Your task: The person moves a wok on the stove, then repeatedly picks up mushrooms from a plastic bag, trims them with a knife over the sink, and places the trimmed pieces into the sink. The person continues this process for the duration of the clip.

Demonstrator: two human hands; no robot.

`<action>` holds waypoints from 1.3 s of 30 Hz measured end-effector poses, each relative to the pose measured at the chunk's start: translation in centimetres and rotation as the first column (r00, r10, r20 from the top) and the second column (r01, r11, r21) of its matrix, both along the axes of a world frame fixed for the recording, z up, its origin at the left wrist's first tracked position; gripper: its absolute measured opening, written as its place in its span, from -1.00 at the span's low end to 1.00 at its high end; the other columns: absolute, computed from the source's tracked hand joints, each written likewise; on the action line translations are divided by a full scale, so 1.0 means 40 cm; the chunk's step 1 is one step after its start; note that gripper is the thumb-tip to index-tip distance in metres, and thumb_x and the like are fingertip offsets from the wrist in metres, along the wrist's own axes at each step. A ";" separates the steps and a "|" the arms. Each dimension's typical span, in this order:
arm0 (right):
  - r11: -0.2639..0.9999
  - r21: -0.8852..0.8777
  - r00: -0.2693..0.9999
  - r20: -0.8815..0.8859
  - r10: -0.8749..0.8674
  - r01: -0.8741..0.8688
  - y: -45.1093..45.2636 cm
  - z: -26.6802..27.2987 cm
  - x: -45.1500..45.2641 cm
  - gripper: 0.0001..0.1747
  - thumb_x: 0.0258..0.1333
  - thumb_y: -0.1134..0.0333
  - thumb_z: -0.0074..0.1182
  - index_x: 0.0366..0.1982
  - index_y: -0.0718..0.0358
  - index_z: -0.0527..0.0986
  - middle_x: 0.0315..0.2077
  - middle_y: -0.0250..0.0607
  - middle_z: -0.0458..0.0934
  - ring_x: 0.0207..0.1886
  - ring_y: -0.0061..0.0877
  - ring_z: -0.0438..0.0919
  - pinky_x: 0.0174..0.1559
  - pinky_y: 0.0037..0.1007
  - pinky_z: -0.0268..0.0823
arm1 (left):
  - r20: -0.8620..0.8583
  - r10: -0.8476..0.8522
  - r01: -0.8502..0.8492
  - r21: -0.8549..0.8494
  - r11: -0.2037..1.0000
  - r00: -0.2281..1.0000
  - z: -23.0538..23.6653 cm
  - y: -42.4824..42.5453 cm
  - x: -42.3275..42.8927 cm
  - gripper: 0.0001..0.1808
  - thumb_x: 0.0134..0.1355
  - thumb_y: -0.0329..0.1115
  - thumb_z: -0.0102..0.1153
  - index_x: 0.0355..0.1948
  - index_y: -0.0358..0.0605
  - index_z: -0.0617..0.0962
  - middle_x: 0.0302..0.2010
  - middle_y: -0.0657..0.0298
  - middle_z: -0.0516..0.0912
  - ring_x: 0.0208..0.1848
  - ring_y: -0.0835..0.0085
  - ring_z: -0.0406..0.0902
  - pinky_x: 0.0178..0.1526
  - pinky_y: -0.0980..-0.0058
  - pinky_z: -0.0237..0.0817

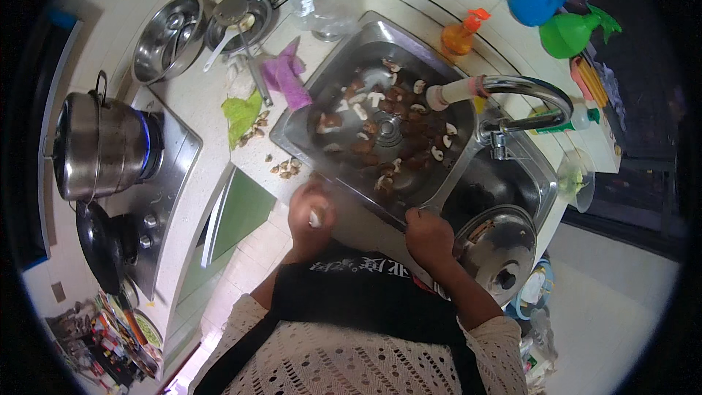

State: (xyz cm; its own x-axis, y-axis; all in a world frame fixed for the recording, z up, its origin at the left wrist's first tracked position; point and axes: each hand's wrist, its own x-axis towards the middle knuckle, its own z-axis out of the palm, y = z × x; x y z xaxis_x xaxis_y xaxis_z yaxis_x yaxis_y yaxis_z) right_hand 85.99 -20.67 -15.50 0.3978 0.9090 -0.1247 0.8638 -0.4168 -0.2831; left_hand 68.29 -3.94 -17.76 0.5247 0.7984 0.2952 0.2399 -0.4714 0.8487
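Observation:
My left hand (310, 214) is blurred, just in front of the sink's near left corner. Its fingers are closed around a small pale piece (315, 219), perhaps a bit of mushroom. My right hand (430, 236) makes a fist at the front rim of the steel sink (343, 186); whether anything is inside it cannot be seen. Brown and white mushroom pieces (375, 100) lie spread in water in the large basin. Cut mushroom stems (286, 168) form a small heap on the counter close to my left hand, and more stems (255, 133) lie beside a green leaf (241, 115).
A chrome faucet (529, 88) arches over the basin. A pot lid (496, 252) leans by the small basin. Left, a steel pot (98, 145) stands over a blue flame, near a black pan (98, 247). A purple cloth (288, 77) and steel bowls (170, 38) occupy the counter.

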 end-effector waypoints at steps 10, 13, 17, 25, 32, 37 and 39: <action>0.996 0.006 0.987 0.135 0.088 -0.090 0.002 0.023 0.051 -0.75 -0.24 0.46 0.12 -0.36 0.31 0.50 -0.56 -0.16 0.53 -0.52 -0.31 0.58 -0.52 -0.30 0.38 | -0.443 -0.616 0.681 -0.015 0.732 0.652 0.034 0.113 0.288 -0.64 -0.08 -0.23 0.36 -0.25 -0.03 0.53 -0.24 0.18 0.56 -0.11 0.18 0.49 -0.06 0.19 0.33; 0.996 0.014 0.990 0.113 0.087 -0.089 0.016 0.053 0.058 -0.79 -0.24 0.44 0.11 -0.41 0.28 0.48 -0.56 -0.15 0.51 -0.51 -0.28 0.57 -0.51 -0.29 0.38 | -0.699 -0.449 0.708 0.118 0.696 0.557 -0.017 0.104 0.355 -0.62 -0.07 -0.27 0.34 -0.18 0.00 0.54 -0.18 0.14 0.56 -0.08 0.15 0.48 -0.05 0.20 0.32; 0.997 -0.071 1.000 0.009 -0.003 0.003 -0.014 0.077 0.056 -0.89 -0.18 0.42 0.08 -0.47 0.23 0.46 -0.55 -0.14 0.51 -0.49 -0.25 0.57 -0.48 -0.23 0.39 | -0.417 -0.422 0.553 0.269 0.789 0.805 0.064 0.256 0.397 -0.68 0.01 -0.35 0.24 -0.15 -0.11 0.54 -0.14 0.11 0.59 -0.08 0.15 0.50 -0.04 0.20 0.32; 0.952 -0.196 0.944 -0.184 -0.273 0.236 0.006 -0.005 0.006 -0.93 -0.03 0.40 -0.02 -0.45 0.21 0.47 -0.49 -0.05 0.54 -0.42 -0.10 0.57 -0.38 -0.09 0.41 | -0.306 -0.022 0.116 0.291 0.950 0.952 0.115 0.904 0.557 -0.82 0.07 -0.45 0.08 -0.28 -0.20 0.59 -0.34 0.01 0.62 -0.22 0.05 0.56 -0.17 0.25 0.36; 0.916 -0.311 0.912 -0.237 -0.333 0.253 0.127 0.015 -0.003 -0.85 0.03 0.28 0.00 -0.49 0.20 0.47 -0.50 -0.03 0.55 -0.42 -0.09 0.56 -0.37 -0.07 0.38 | -0.805 0.032 0.486 0.389 0.782 0.592 -0.042 0.873 0.716 -0.72 0.10 -0.31 0.04 -0.15 -0.08 0.59 -0.19 -0.08 0.61 -0.08 0.04 0.55 -0.06 0.21 0.41; 0.899 -0.227 0.894 -0.166 -0.416 0.375 0.133 -0.005 -0.014 -0.80 0.00 0.21 0.10 -0.54 0.16 0.42 -0.57 -0.10 0.50 -0.46 -0.12 0.53 -0.43 -0.10 0.34 | -0.933 -0.128 0.559 0.088 0.824 0.337 -0.053 0.946 0.764 -0.45 0.07 -0.26 0.09 0.14 0.05 0.38 -0.15 -0.12 0.59 -0.11 -0.02 0.56 -0.05 0.16 0.40; 0.892 -0.233 0.889 -0.159 -0.429 0.388 0.136 -0.003 -0.009 -0.80 0.01 0.21 0.09 -0.53 0.17 0.42 -0.57 -0.10 0.50 -0.46 -0.12 0.53 -0.43 -0.10 0.33 | -0.914 -0.133 0.505 0.086 0.859 0.383 -0.041 0.947 0.768 -0.44 0.06 -0.27 0.12 0.14 0.01 0.38 -0.14 -0.14 0.59 -0.13 -0.03 0.56 -0.07 0.16 0.40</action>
State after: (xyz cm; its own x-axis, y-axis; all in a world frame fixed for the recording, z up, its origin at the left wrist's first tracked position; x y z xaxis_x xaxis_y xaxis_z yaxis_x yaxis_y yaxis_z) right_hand 85.64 -15.25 -15.64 0.6765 0.6216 -0.3949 0.5380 -0.7833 -0.3114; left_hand 99.00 33.93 -19.41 0.8324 0.4699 -0.2937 0.5105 -0.8565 0.0765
